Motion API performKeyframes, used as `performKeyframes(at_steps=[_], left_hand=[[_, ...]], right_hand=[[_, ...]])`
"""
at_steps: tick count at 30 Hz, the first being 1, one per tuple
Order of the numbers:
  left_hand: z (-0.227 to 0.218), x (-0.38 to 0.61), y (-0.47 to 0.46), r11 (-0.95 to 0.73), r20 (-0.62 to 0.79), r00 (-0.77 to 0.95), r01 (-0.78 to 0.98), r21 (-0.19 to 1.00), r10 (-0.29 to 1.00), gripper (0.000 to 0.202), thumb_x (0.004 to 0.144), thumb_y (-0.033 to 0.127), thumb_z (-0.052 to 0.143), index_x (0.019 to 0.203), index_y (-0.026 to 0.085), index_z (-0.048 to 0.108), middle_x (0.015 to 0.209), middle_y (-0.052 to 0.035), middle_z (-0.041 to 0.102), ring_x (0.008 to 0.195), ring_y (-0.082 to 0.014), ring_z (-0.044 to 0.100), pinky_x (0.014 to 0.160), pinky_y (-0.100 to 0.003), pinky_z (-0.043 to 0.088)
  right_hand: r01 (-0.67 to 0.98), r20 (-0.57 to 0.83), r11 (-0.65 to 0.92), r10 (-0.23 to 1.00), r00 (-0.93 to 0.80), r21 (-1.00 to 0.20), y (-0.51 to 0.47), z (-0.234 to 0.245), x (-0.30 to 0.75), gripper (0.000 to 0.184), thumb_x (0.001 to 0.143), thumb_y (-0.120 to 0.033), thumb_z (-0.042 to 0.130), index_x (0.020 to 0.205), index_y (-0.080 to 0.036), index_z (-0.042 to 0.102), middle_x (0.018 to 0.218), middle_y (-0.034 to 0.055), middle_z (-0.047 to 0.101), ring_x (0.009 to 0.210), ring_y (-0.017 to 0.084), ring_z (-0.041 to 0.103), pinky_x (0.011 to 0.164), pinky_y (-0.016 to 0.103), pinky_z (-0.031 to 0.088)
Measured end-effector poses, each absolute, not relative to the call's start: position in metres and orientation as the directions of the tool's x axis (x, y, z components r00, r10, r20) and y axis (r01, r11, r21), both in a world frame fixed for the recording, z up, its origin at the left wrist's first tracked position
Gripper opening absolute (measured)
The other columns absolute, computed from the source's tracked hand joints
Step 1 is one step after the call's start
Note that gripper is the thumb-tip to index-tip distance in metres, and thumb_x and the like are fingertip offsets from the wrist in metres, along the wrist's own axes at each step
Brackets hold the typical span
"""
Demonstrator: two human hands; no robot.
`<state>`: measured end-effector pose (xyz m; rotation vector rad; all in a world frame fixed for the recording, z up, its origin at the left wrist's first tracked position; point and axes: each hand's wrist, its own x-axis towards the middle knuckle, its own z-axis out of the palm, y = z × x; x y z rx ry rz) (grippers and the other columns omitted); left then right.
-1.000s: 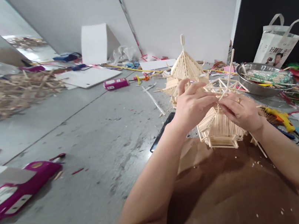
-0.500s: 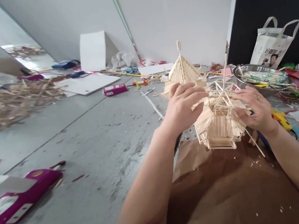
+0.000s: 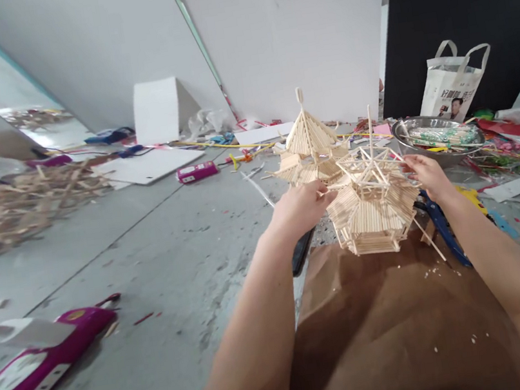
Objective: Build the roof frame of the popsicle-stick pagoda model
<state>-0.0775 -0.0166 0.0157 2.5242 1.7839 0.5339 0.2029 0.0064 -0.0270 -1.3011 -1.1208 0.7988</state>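
A hexagonal wooden-stick model [image 3: 372, 211] with a star-shaped stick frame on top stands on brown paper [image 3: 394, 305] in front of me. My left hand [image 3: 298, 207] grips its left edge, fingers curled on the sticks. On the model's right side, my right hand [image 3: 426, 175] pinches the upper rim. Behind it stands a second stick model with a pointed roof [image 3: 307, 142].
A metal bowl of sticks [image 3: 437, 137] and a white tote bag [image 3: 456, 84] are at the right. Blue-handled pliers [image 3: 441, 226], a yellow glue gun and coloured scraps lie nearby. A black phone [image 3: 301, 250], magenta boxes [image 3: 35, 359] and a stick pile [image 3: 17, 202] sit on the grey floor.
Both hands moved from the top centre of the model out to its left and right sides. The camera tilted, and the model now sits lower and farther from me.
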Motion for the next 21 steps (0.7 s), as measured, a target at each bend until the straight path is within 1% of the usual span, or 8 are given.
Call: performKeyframes(at_steps=[3, 7, 9, 11, 12, 16, 18, 21], left_hand=[[0.013, -0.073, -0.017, -0.312, 0.095, 0.297, 0.917, 0.249, 0.95, 0.034, 0.083, 0.045, 0.039, 0.092, 0.021, 0.062, 0.086, -0.0069, 0.069, 0.077, -0.0218, 0.063, 0.06, -0.027, 0.042], [0.003, -0.073, -0.014, -0.286, 0.058, 0.288, 0.868, 0.406, 0.956, 0.034, 0.083, 0.043, 0.042, 0.1, 0.019, 0.059, 0.088, -0.0085, 0.068, 0.082, -0.0233, 0.061, 0.07, -0.03, 0.043], [-0.005, -0.074, -0.013, -0.21, 0.058, 0.219, 0.778, 0.593, 0.974, 0.033, 0.078, 0.041, 0.053, 0.1, 0.018, 0.059, 0.082, -0.0073, 0.067, 0.077, -0.0219, 0.061, 0.067, -0.029, 0.043], [-0.012, -0.074, -0.014, -0.088, 0.008, 0.134, 0.604, 0.792, 0.991, 0.033, 0.072, 0.038, 0.062, 0.099, 0.019, 0.059, 0.074, -0.0041, 0.064, 0.065, -0.0177, 0.059, 0.059, -0.026, 0.044], [-0.015, -0.073, -0.015, -0.039, -0.019, 0.104, 0.525, 0.85, 0.994, 0.035, 0.071, 0.037, 0.064, 0.1, 0.019, 0.059, 0.072, -0.0027, 0.063, 0.059, -0.0156, 0.058, 0.054, -0.024, 0.044], [-0.026, -0.068, -0.022, 0.065, -0.078, 0.027, 0.316, 0.946, 0.997, 0.042, 0.075, 0.037, 0.062, 0.112, 0.019, 0.051, 0.073, -0.001, 0.057, 0.05, -0.0112, 0.056, 0.042, -0.021, 0.044], [-0.03, -0.066, -0.025, 0.096, -0.102, 0.017, 0.199, 0.975, 0.995, 0.042, 0.076, 0.035, 0.062, 0.112, 0.018, 0.049, 0.073, -0.0003, 0.054, 0.048, -0.0098, 0.056, 0.041, -0.021, 0.045], [-0.036, -0.064, -0.025, 0.116, -0.116, 0.015, 0.027, 0.993, 0.993, 0.04, 0.074, 0.032, 0.064, 0.109, 0.018, 0.049, 0.069, 0.0017, 0.053, 0.045, -0.0077, 0.053, 0.041, -0.021, 0.047]], right_hand=[[0.127, 0.1, 0.074, 0.972, 0.213, -0.989, 0.006, -0.023, 0.204, 0.034, 0.064, -0.047, 0.064, 0.076, -0.015, 0.061, 0.083, 0.008, 0.068, 0.07, 0.015, 0.062, 0.062, 0.026, 0.045], [0.144, 0.031, 0.013, 0.992, 0.124, -0.99, 0.001, -0.019, 0.207, 0.029, 0.066, -0.043, 0.065, 0.075, -0.015, 0.064, 0.082, 0.0075, 0.069, 0.074, 0.016, 0.062, 0.063, 0.025, 0.044], [0.157, 0.013, -0.002, 0.996, 0.092, -0.988, -0.001, -0.018, 0.207, 0.024, 0.067, -0.038, 0.065, 0.075, -0.015, 0.065, 0.081, 0.0054, 0.069, 0.075, 0.015, 0.061, 0.063, 0.024, 0.043], [0.164, -0.005, -0.015, 0.998, 0.065, -0.986, -0.002, -0.017, 0.207, 0.018, 0.066, -0.031, 0.066, 0.073, -0.015, 0.065, 0.078, 0.0031, 0.069, 0.074, 0.013, 0.06, 0.064, 0.023, 0.042], [0.164, -0.011, -0.021, 0.998, 0.064, -0.986, -0.002, -0.017, 0.207, 0.015, 0.066, -0.029, 0.067, 0.073, -0.015, 0.065, 0.077, 0.0018, 0.068, 0.072, 0.012, 0.059, 0.063, 0.022, 0.042], [0.134, -0.055, -0.076, 0.987, 0.15, -0.988, -0.004, -0.018, 0.213, 0.013, 0.066, -0.025, 0.067, 0.073, -0.015, 0.061, 0.065, -0.0015, 0.063, 0.062, 0.009, 0.055, 0.054, 0.019, 0.039], [0.086, -0.113, -0.131, 0.977, 0.183, -0.988, -0.007, -0.018, 0.216, 0.013, 0.067, -0.024, 0.067, 0.071, -0.015, 0.058, 0.06, -0.0016, 0.059, 0.054, 0.008, 0.053, 0.049, 0.019, 0.038], [-0.019, -0.213, -0.213, 0.964, 0.161, -0.977, -0.014, -0.017, 0.217, 0.009, 0.07, -0.021, 0.062, 0.07, -0.014, 0.056, 0.053, -0.0017, 0.055, 0.046, 0.009, 0.052, 0.045, 0.022, 0.041]])
